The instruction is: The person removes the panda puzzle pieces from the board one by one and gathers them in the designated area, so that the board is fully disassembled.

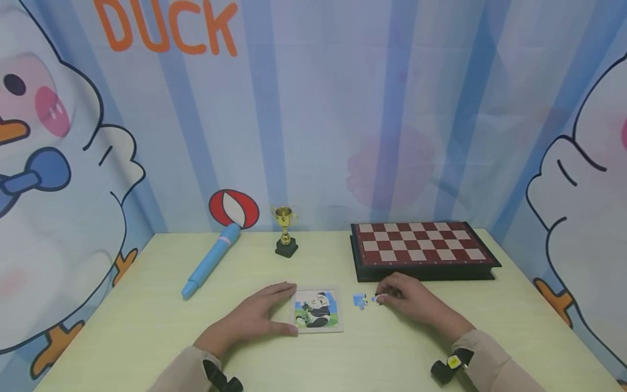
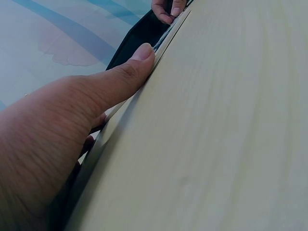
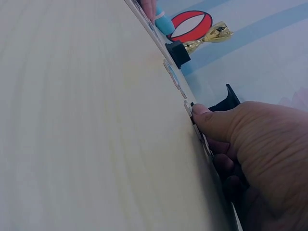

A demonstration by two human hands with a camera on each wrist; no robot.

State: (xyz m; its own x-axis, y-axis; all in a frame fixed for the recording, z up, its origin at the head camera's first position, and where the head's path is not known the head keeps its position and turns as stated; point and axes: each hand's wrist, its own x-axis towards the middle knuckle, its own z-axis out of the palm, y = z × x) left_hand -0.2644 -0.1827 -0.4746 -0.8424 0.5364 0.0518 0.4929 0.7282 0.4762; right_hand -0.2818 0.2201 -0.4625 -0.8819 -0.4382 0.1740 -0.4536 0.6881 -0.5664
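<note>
A small square panda puzzle (image 1: 317, 316) in a pale wooden frame (image 1: 341, 321) lies flat on the table. Pale wood shows in its upper part. My left hand (image 1: 257, 314) rests at its left side, with thumb and fingers spread and fairly straight, touching the left corners. In the left wrist view the thumb of the left hand (image 2: 91, 98) lies along the frame's edge. To the right of the frame lies a loose blue puzzle piece (image 1: 360, 300). Just beside it my right hand (image 1: 411, 298) pinches another puzzle piece (image 1: 375, 299), low at the tabletop; its fingers partly hide that piece.
A black-edged chessboard box (image 1: 423, 250) stands right behind the right hand. Farther back are a gold trophy cup (image 1: 284, 228) on a black base and a blue stick-like tube (image 1: 210, 262) to the left. A duck-print curtain (image 1: 318, 109) hangs behind the table.
</note>
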